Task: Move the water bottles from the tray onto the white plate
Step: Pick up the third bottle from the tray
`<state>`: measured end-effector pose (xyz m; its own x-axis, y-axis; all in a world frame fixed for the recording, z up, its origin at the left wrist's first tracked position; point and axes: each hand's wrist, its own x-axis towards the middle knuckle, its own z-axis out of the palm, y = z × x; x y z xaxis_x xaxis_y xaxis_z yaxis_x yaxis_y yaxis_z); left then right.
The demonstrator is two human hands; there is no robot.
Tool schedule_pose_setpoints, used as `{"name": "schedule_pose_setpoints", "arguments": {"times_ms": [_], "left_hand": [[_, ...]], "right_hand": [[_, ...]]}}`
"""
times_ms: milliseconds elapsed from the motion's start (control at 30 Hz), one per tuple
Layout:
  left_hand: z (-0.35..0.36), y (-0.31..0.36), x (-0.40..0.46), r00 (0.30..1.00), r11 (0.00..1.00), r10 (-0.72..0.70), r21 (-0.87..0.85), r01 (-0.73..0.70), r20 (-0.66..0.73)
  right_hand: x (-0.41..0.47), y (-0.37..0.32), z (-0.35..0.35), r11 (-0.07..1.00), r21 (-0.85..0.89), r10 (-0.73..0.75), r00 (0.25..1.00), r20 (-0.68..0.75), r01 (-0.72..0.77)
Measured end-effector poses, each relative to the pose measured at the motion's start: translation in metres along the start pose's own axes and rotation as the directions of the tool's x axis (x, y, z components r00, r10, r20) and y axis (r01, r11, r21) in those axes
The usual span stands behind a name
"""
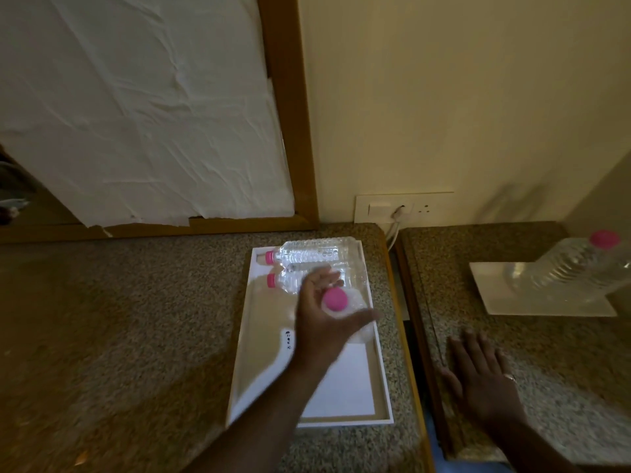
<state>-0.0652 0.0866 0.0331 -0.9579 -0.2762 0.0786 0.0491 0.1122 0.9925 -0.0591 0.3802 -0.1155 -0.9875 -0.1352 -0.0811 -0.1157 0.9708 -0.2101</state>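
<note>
A white rectangular tray (341, 397) lies on the left granite counter. Two clear water bottles with pink caps lie on their sides at its far end, one at the back (314, 252) and one in front of it (290, 279). My left hand (324, 319) is closed around a third bottle (336, 300), held over the tray with its pink cap towards me. On the right counter sits the white plate (512, 302) with one clear pink-capped bottle (577, 264) standing on it. My right hand (478, 373) rests flat and open on the right counter.
A narrow gap (409, 336) separates the two granite counters. A wall socket with a plugged-in white cable (396, 213) sits behind the gap. A wooden-framed panel covered in white paper (136, 114) leans at the back left.
</note>
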Motion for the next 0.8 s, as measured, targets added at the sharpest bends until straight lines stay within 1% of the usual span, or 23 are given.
{"name": "schedule_pose_setpoints", "arguments": {"times_ms": [67, 200, 333, 433, 500, 567, 633, 733, 800], "left_hand": [[0.017, -0.009, -0.016, 0.995, 0.995, 0.043, 0.089, -0.051, 0.092], [0.035, -0.012, -0.017, 0.958, 0.940, 0.169, 0.255, -0.228, 0.234], [0.029, -0.007, -0.006, 0.928, 0.895, 0.180, 0.336, -0.292, 0.325], [0.018, -0.002, 0.006, 0.902, 0.814, 0.182, 0.454, -0.362, 0.392], [0.013, 0.002, 0.016, 0.887, 0.768, 0.179, 0.503, -0.396, 0.425], [0.007, 0.005, 0.027, 0.904, 0.760, 0.169, 0.532, -0.373, 0.393], [0.005, 0.009, 0.037, 0.935, 0.760, 0.166, 0.564, -0.324, 0.314], [0.013, 0.026, 0.048, 0.954, 0.746, 0.179, 0.599, -0.291, 0.241], [0.034, 0.046, 0.052, 0.951, 0.777, 0.206, 0.553, -0.302, 0.231]], "right_hand": [[0.001, 0.000, 0.003, 1.000, -0.013, -0.007, 1.000, -0.001, 0.007], [0.002, 0.004, 0.003, 1.000, -0.011, -0.005, 1.000, -0.010, 0.004], [0.001, 0.008, 0.006, 1.000, -0.003, -0.020, 1.000, -0.014, 0.019], [0.001, 0.010, 0.005, 0.999, 0.031, -0.031, 1.000, -0.004, 0.031], [-0.001, 0.014, 0.003, 0.997, 0.055, -0.045, 0.999, 0.004, 0.045], [-0.003, 0.019, 0.002, 0.995, 0.071, -0.069, 0.998, 0.011, 0.068], [-0.005, 0.028, 0.000, 0.995, 0.076, -0.060, 0.998, 0.017, 0.059], [-0.006, 0.050, -0.006, 0.997, 0.076, 0.024, 1.000, 0.007, -0.024], [-0.006, 0.067, -0.009, 0.993, 0.094, 0.065, 0.998, 0.008, -0.065]]}}
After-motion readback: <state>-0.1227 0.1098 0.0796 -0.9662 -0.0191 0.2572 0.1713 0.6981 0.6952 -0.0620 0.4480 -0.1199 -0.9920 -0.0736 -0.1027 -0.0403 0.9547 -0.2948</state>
